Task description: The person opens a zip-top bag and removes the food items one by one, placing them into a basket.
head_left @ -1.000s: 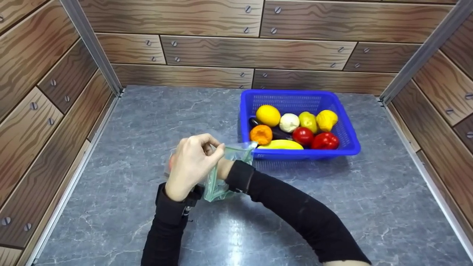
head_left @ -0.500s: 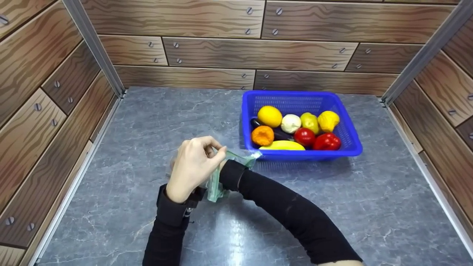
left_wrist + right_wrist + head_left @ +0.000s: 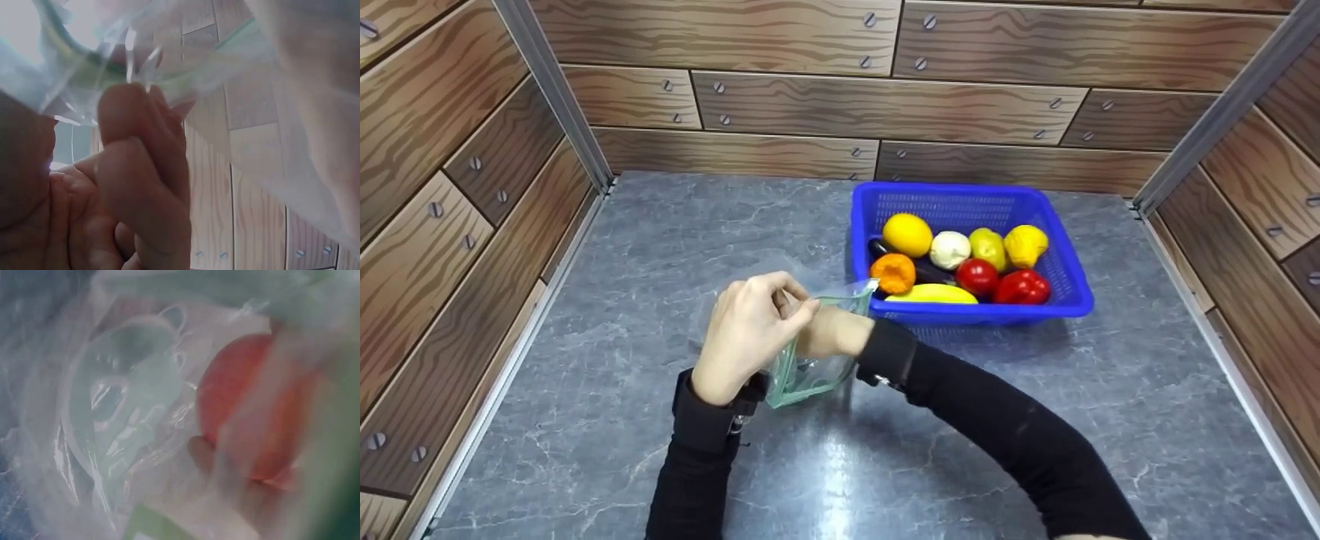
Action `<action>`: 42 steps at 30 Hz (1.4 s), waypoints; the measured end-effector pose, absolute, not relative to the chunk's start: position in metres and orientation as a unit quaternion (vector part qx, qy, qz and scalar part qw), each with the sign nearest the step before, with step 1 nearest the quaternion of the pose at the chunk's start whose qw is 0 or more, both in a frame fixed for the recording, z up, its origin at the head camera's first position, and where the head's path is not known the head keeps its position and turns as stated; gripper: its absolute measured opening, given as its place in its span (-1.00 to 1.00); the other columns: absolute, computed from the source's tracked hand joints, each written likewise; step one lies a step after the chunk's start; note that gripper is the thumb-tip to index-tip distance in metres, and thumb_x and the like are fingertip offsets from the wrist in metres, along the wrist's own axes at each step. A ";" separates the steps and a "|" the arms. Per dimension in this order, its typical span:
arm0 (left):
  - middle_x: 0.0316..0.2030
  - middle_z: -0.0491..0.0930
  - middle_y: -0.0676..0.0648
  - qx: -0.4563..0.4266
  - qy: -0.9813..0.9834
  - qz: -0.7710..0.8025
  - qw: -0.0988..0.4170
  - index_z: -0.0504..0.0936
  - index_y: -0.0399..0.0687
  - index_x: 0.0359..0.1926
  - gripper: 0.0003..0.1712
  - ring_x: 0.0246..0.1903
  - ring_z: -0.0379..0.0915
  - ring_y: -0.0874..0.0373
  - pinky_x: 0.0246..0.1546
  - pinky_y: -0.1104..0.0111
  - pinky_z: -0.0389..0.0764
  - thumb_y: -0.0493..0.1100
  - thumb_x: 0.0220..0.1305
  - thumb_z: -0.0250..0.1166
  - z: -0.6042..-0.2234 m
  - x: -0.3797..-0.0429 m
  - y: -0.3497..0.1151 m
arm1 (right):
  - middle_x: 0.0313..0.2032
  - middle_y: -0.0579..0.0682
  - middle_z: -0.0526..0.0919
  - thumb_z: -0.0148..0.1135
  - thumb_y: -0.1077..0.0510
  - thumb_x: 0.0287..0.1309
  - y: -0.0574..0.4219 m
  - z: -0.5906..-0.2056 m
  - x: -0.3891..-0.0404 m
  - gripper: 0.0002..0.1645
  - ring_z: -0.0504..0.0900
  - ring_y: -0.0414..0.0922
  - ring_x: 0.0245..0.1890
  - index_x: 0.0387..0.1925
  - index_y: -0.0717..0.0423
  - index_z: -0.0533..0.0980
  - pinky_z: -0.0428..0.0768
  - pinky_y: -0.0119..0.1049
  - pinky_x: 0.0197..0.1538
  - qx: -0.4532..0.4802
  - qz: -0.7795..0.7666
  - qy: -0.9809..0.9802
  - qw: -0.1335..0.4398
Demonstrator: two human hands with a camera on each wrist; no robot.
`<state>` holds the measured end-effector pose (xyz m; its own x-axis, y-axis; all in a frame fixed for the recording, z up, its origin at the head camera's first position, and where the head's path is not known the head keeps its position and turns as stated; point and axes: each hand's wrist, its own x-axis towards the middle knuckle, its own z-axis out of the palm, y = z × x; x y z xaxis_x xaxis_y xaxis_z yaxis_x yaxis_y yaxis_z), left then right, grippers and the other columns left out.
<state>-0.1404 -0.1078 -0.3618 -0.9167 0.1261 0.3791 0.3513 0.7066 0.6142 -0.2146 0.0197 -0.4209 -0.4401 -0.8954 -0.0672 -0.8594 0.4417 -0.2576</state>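
A clear zip bag with a green rim stands open between my hands, left of the basket. My left hand pinches its rim between thumb and fingertips; in the left wrist view the bent fingers meet the plastic. My right hand reaches inside the bag through its mouth, its fingers hidden from above by the left hand and the plastic. In the right wrist view a round red-orange fruit, perhaps a peach, lies in the right hand's grip behind film. A pale green print shows on the bag.
A blue plastic basket stands right of the bag, holding a banana, an eggplant, a red pepper, a tomato and several other fruits and vegetables. Wood-patterned walls enclose the grey marbled table on three sides.
My right hand went deeper into the bag, then drew back to the right, so more of its wrist shows. The bag's mouth has widened again. My left hand keeps its pinch almost in place.
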 end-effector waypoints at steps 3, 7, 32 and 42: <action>-0.68 0.52 0.14 -0.129 -0.914 -0.358 0.144 0.71 0.12 -0.39 -0.87 -0.71 0.30 0.31 -0.64 0.42 0.36 0.02 0.11 0.39 -0.361 -0.141 -0.108 | 0.37 0.27 0.30 0.14 0.18 0.17 0.032 -0.415 -0.205 -0.18 0.47 -0.01 0.21 0.39 0.41 0.11 0.36 -0.23 0.37 -0.502 -0.090 0.855 0.094; -0.68 0.50 0.13 -0.120 -0.918 -0.354 0.136 0.71 0.12 -0.36 -0.91 -0.74 0.22 0.31 -0.68 0.44 0.27 -0.04 0.08 0.38 -0.360 -0.143 -0.110 | 0.11 0.10 0.60 0.33 0.12 0.03 0.054 -0.416 -0.197 -0.15 0.63 -0.13 -0.15 0.36 0.20 0.26 0.62 -0.30 -0.01 -0.490 -0.190 0.849 0.061; -0.57 0.61 0.05 -0.079 -0.923 -0.336 0.171 0.69 0.06 -0.29 -0.87 -0.74 0.16 0.23 -0.64 0.44 0.13 -0.05 0.15 0.40 -0.366 -0.150 -0.123 | 0.12 0.03 0.52 0.55 -0.08 -0.16 0.211 -0.356 -0.223 -0.15 0.59 -0.03 -0.01 0.23 -0.11 0.43 0.63 -0.07 -0.02 -0.389 -0.198 0.899 -0.034; -0.49 0.62 0.04 -0.085 -0.920 -0.345 0.166 0.69 0.08 -0.28 -0.87 -0.68 0.25 0.25 -0.58 0.43 0.20 -0.07 0.14 0.41 -0.366 -0.150 -0.124 | 0.13 0.21 0.49 0.54 -0.07 -0.15 0.252 -0.384 -0.290 -0.11 0.54 0.14 0.03 0.27 -0.06 0.38 0.58 0.07 -0.02 -0.275 -0.136 0.950 0.048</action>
